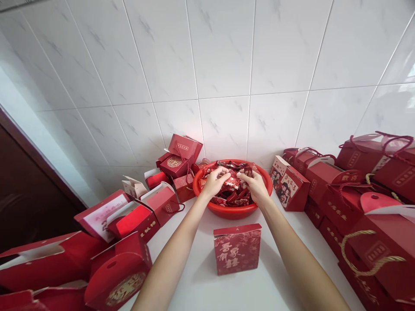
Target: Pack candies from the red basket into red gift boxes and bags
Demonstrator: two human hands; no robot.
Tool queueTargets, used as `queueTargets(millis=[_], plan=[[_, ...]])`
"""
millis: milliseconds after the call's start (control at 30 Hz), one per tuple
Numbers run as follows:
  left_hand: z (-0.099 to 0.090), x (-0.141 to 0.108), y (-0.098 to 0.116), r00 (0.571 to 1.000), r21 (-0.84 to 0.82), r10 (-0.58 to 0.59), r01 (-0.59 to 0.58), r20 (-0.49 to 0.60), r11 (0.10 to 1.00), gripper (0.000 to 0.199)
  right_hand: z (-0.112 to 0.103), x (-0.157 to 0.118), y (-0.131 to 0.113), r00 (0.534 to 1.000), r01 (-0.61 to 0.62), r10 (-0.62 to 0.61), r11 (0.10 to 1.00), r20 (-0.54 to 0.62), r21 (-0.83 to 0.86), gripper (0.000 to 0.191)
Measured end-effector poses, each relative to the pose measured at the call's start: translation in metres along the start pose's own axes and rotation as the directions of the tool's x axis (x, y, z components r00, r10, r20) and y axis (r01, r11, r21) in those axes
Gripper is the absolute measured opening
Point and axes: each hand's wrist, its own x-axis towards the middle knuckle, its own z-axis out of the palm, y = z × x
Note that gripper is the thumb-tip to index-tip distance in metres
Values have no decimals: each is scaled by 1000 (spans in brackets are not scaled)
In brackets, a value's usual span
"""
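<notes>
Over the red plastic basin [233, 212], both of my hands are close together. My left hand [215, 181] is closed in a pinch on a shiny red packet [232, 183] with pale print. My right hand [255, 186] has its thumb and fingers closed on a small dark red packet [248, 171]. Many glossy red wrapped packets [238, 198] fill the basin below. In front of it, between my forearms, a red gift box [237, 250] with pale lettering stands upright on the white table.
Open red gift boxes [162, 201] crowd the left side, some stacked near the wall. On the right are rows of boxes with rope handles [372, 242] and a box with printed figures [288, 185]. A white tiled wall [223, 121] rises behind the basin.
</notes>
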Motion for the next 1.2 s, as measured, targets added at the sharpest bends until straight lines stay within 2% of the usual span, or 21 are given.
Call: queueTargets(millis=[233, 467, 633, 867, 1067, 1200], plan=[[-1, 1, -2, 1000, -47, -6, 6, 9, 999, 18, 1, -1, -1, 997, -45, 47, 998, 68, -36, 39], [-1, 0, -2, 998, -109, -44, 49, 41, 993, 25, 0, -1, 1, 996, -4, 5, 1000, 89, -15, 30], [-1, 0, -4, 994, -161, -93, 101, 62, 982, 34, 0, -1, 0, 999, -11, 8, 999, 47, 49, 27], [-2, -3, -7, 994, -243, -37, 61, 106, 968, 48, -1, 1, -2, 1000, -20, 20, 997, 0, 75, 29], [-2, -1, -10, 990, -245, 27, 8, 140, 970, 41, 0, -1, -3, 1000, -14, 15, 994, -7, 110, 30], [-2, 1, -15, 988, -220, 99, -70, 121, 973, 36, 1, -2, -5, 999, -48, 47, 992, 9, 116, 30]])
